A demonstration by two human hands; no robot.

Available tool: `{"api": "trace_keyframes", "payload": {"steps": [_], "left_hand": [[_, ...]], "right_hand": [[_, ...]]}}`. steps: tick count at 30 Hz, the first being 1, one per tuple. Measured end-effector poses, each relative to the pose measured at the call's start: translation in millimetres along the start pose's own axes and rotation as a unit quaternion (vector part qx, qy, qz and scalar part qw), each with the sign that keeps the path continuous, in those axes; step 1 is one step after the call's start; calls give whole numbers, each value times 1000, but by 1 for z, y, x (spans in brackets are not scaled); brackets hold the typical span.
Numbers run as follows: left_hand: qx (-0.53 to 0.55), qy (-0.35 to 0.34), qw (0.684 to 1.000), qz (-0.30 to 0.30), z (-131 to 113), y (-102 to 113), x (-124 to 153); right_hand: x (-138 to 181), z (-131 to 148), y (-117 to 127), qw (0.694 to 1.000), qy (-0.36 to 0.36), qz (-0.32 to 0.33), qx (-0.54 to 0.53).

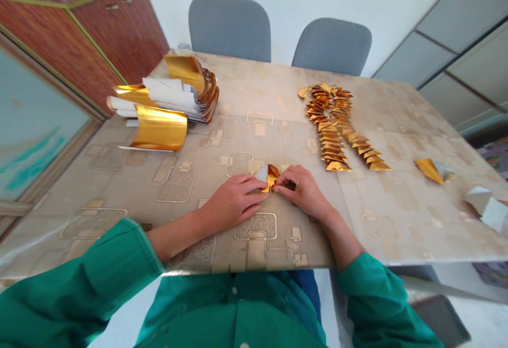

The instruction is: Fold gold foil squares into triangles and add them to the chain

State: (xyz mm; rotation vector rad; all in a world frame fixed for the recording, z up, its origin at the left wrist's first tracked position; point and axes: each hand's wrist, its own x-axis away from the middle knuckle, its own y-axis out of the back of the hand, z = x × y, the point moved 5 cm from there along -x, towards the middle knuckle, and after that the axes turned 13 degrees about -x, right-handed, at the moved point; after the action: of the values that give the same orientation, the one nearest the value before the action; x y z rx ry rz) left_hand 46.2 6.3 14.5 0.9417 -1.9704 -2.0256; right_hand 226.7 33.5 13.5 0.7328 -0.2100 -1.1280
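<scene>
Gold paper piece [273, 174], head view: it is between the two hands, in the nearer half of the bench [222, 253]. It is small and partly folded. Its middle is shiny gold, the upper right corner looks darker, and on the left a whitish flap stands out. The lower part is partly hidden by fingers.
Left hand [238, 200]: the fingertips touch the left lower side of the paper; if this grip also pinches, I cannot tell.
Right hand [299, 188]: the grip is narrow, thumb and forefinger hold the right edge of the paper.
Folded gold rows [333, 149]: they stand beyond the right hand, with many pointed pieces close together.
Sheet stack [178, 97]: curved gold sheets with white backs, at the far left.
</scene>
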Motion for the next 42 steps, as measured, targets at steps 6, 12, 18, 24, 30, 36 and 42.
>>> {"api": "trace_keyframes", "payload": {"steps": [6,12,18,24,30,36,42], "left_hand": [[20,-2,1000,-8,2,0,-1],[61,37,997,-12,6,4,-2],[28,20,999,1,0,2,-3],[-10,1,1000,-2,-3,-2,-2],[-23,-2,1000,-3,-7,-1,-2],[-31,-11,999,-9,-9,0,-2],[-37,-13,999,-9,-9,-2,0]], "right_hand": [[-1,0,-4,998,-48,-5,49],[-1,4,-7,994,-63,-8,93],[0,4,-9,991,-67,-3,118],[1,3,-11,988,-75,5,138],[1,5,-11,984,-75,3,159],[2,2,-13,987,-69,-30,141],[5,-8,-7,989,-113,-89,44]]}}
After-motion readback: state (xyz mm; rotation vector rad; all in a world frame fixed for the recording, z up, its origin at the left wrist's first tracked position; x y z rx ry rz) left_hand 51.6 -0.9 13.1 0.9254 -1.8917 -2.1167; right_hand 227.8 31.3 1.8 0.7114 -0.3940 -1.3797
